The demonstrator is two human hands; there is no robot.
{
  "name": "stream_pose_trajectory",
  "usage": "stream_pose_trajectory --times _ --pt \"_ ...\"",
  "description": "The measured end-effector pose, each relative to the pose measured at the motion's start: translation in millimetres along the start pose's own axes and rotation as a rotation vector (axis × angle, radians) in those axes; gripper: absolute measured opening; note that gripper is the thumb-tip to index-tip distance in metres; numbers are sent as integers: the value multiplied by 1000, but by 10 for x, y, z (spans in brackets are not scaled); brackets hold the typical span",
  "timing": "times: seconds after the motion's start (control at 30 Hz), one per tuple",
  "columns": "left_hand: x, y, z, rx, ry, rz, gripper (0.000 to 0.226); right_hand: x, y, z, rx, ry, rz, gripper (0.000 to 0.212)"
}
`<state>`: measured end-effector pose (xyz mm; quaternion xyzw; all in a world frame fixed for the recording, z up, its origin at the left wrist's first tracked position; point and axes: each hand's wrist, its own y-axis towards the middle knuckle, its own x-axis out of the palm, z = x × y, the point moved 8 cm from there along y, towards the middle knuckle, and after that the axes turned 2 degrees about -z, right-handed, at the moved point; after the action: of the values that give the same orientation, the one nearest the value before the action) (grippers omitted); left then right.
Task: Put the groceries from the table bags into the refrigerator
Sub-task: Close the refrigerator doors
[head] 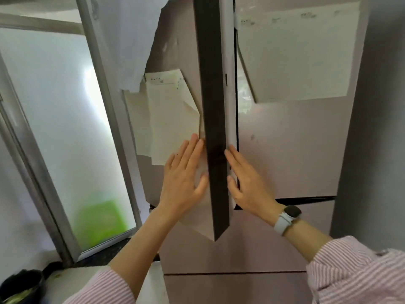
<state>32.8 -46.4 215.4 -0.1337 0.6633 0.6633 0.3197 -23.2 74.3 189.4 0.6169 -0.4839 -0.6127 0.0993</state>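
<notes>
Head view is looking at a tall pink refrigerator [285, 154]; its upper left door [210, 119] is standing partly open, edge-on to the camera, while the upper right door [295, 128] is sitting shut. Both hands are on that open door — the left hand [184, 176] is lying flat and spread on the outer face, just below some paper notes [168, 115] stuck there; the right hand [243, 178] is pressing on the inner side, its fingers [230, 154] curling round the pale edge. Neither hand is holding any food; both are wide and bare, with a watch [287, 218] sitting on the right wrist.

No groceries and no bags are showing here, so I cannot tell where they are; only a thin slice of the inside is peeking through the gap, too dim to read.

My guess is that this is the door step — it is either being swung open or pushed shut, and the one picture is not telling which. If it is opening, the next move is needing a wider swing, so the shelves are showing; then a hand is going to have to fetch food from the bags. A dark pot [22, 286] is sitting low on the counter [72, 275] at the left, near a frosted window [65, 119].
</notes>
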Motion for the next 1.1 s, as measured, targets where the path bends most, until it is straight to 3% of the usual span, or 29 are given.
stream_pose_trajectory --times 0.07,0.2,0.33,0.43,0.67,0.93,1.1 --pt "62 131 -12 26 -5 -25 60 3 64 -21 -27 -31 -23 59" --pt "3 382 -104 6 116 104 51 60 186 147 44 -182 -67 78" --pt "163 622 -257 -13 299 -27 88 71 361 237 -41 -510 -59 101" --pt "392 736 -407 -38 299 -170 104 79 469 355 -99 -690 -79 109" --pt "523 779 -491 -15 251 -120 120 124 487 469 -137 -780 33 126" --pt "572 848 -420 -72 245 -146 114 54 563 591 -63 -818 43 128" --pt "707 947 -372 -128 286 -168 112 147 659 754 52 -796 7 140"
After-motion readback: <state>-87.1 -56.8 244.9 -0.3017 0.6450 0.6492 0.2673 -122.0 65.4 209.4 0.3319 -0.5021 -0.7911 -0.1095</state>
